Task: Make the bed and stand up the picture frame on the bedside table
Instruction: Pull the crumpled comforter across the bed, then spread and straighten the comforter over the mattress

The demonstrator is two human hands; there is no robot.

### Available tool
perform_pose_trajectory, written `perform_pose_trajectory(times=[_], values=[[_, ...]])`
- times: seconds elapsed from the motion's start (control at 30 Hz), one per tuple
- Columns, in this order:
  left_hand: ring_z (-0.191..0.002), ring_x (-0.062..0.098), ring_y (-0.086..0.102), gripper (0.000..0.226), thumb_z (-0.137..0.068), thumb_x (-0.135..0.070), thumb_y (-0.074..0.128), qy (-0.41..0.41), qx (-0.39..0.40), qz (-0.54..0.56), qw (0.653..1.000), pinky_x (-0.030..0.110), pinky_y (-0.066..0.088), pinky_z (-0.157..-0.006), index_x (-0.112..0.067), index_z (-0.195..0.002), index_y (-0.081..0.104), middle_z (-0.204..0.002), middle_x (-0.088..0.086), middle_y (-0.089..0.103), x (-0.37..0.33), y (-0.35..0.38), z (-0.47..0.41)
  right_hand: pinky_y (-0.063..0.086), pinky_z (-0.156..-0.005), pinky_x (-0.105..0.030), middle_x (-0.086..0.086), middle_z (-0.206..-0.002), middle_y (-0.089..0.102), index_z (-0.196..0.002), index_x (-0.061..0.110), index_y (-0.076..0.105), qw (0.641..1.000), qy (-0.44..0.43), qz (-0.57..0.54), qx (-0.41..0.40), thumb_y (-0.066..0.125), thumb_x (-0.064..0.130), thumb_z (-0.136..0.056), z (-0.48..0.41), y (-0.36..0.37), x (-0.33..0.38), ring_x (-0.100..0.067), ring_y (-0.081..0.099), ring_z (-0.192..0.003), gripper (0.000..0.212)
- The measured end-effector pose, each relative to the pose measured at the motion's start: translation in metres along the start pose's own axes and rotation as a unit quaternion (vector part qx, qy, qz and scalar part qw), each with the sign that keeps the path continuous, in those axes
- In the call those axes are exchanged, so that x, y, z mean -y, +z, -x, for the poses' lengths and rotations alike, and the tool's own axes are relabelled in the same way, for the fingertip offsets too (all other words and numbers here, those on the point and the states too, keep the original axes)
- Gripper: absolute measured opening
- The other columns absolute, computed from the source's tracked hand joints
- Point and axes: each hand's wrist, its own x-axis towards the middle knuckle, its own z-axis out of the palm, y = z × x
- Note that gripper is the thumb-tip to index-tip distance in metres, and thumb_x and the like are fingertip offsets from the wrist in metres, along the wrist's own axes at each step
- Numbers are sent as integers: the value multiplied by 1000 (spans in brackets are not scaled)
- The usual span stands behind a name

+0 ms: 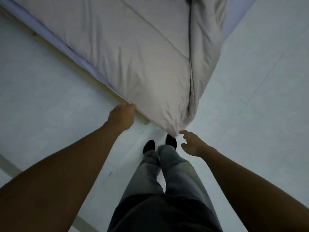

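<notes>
Gripped at nine o'clock by the closed left hand (122, 115), the duvet (133, 52) corner is missed by the spread right hand (192, 144); uneven pulling risks skewing it.

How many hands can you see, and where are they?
2. The left hand is curled at the duvet's edge by the bed frame. The right hand is open, fingers at the duvet's hanging corner, above the feet.

Pale tiled floor (260, 67) with thin joint lines. Small dark mark (110, 173) on floor, lower centre. Grey trousers (173, 174) and dark shoes (148, 146) at bottom centre. Pale strip (10, 164) at lower left edge, nature unclear.
</notes>
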Motion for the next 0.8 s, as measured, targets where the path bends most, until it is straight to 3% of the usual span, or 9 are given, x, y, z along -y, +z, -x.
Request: perform_pose_trajectory(times=[0.17,0.4,0.5,0.6,0.7,0.8], values=[[-121,33,55,44,-98,-18,43,10,26,63,998,44,49,-98,-24,-141,47,-139,10,56,-30,-12,4,44,-106,-35,-14,-136,55,-144,17,45,997,-37,-12,-67,51,10,-95,11,-46,3,-27,52,-126,50],[-118,27,59,40,-98,-25,42,20,-1,99,995,38,49,-98,-29,-137,51,-136,4,59,-115,-80,-26,39,-91,-17,-12,-125,65,-135,9,56,974,-127,-51,-181,52,5,-94,27,-160,4,-25,60,-118,41],[-111,27,62,36,-98,-28,43,5,-15,138,990,35,51,-93,-30,-131,56,-128,6,63,-168,-116,-48,49,-92,-24,-10,-113,69,-130,12,59,961,-171,-56,-210,52,6,-94,31,-221,-13,-22,65,-102,38],[-109,26,62,33,-97,-29,46,-2,-36,204,978,35,50,-96,-30,-126,60,-126,5,63,-226,-147,-66,58,-82,-35,-10,-99,72,-124,18,62,949,-192,-85,-236,49,8,-95,38,-287,-33,-23,68,-84,33],[-107,21,63,29,-95,-25,51,18,-52,275,960,28,49,-94,-29,-120,65,-119,3,67,-290,-176,-80,60,-73,-35,-5,-93,72,-124,22,62,932,-205,-136,-266,48,13,-97,56,-355,-52,-23,70,-82,32],[-100,16,67,25,-95,-25,53,43,-49,356,932,28,53,-90,-32,-116,67,-112,-2,71,-360,-206,-97,58,-68,-26,0,-93,72,-124,25,62,913,-234,-167,-290,48,16,-97,68,-425,-74,-17,71,-82,31]])
